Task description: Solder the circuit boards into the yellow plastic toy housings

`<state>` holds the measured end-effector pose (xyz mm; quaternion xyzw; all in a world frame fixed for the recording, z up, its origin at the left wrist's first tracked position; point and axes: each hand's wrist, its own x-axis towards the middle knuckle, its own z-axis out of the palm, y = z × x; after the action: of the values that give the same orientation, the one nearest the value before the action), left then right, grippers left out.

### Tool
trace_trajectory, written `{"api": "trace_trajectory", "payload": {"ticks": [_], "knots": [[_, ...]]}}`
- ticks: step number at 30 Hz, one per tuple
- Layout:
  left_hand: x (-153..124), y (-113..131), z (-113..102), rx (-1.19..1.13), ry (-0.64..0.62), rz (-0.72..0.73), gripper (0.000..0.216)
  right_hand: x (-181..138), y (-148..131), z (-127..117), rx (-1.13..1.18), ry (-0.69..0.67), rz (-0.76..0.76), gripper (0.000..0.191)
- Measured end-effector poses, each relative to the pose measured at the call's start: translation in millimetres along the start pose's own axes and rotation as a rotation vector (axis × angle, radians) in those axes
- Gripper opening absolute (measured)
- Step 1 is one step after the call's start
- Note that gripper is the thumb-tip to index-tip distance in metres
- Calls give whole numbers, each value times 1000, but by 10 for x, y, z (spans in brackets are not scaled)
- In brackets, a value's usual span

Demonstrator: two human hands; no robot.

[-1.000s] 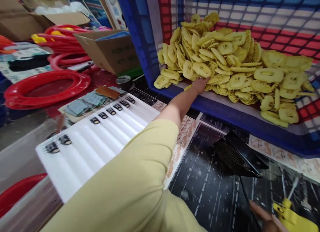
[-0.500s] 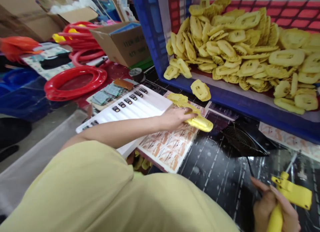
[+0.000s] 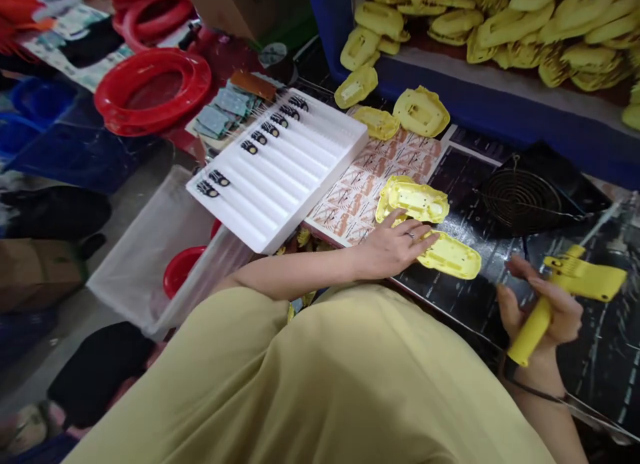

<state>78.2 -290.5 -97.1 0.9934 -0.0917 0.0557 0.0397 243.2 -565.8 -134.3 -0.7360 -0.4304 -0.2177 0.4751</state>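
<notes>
My left hand [image 3: 393, 247] rests on the dark work mat, fingers closed on the edge of a flat yellow plastic shell [image 3: 450, 256]. A second yellow shell [image 3: 414, 201] lies just beyond my fingers. My right hand [image 3: 543, 311] is wrapped round the handle of a yellow soldering tool [image 3: 567, 291] with a black cord. More loose shells [image 3: 421, 111] lie near the blue crate [image 3: 500, 111], which holds a heap of the same yellow shells [image 3: 525, 24].
A white foam tray [image 3: 280, 171] with small black parts in a row sits to the left. A small black fan [image 3: 523, 197] lies on the mat. Red rings [image 3: 153, 87], green circuit boards [image 3: 220, 114] and a cardboard box [image 3: 235, 7] are further left.
My left hand came back from the crate's heap with yellow shells and now holds one on the mat near my body. Other shells now lie loose on the table. The right hand raised the yellow tool.
</notes>
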Motion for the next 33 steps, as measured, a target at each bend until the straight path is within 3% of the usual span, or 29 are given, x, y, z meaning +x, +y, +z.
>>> {"api": "trace_trajectory", "payload": {"ticks": [4, 9, 11, 14, 17, 22, 26, 33], "knots": [[165, -88, -63, -126, -56, 25, 71, 13, -84, -6, -29, -278, -147, 33], [288, -530, -100, -140, -27, -319, 75, 44, -155, 69, -159, -431, -336, 34], [286, -530, -106, -138, -65, -306, 67, 65, -164, 92, -198, -494, -403, 28], [207, -407, -124, -156, -77, -221, 56, 83, -131, 49, -210, -558, -380, 22], [146, -369, -129, -192, -65, -228, 50, 90, -84, -43, -122, -564, -359, 29], [352, -350, -88, -252, -75, -437, 66, 125, -120, -92, -94, -529, -391, 30], [541, -334, -95, -251, -232, -318, 61, 96, -143, -149, -107, -533, -400, 30], [356, -861, -209, -281, -335, -93, 57, -75, -106, -252, -263, -391, -361, 37]]}}
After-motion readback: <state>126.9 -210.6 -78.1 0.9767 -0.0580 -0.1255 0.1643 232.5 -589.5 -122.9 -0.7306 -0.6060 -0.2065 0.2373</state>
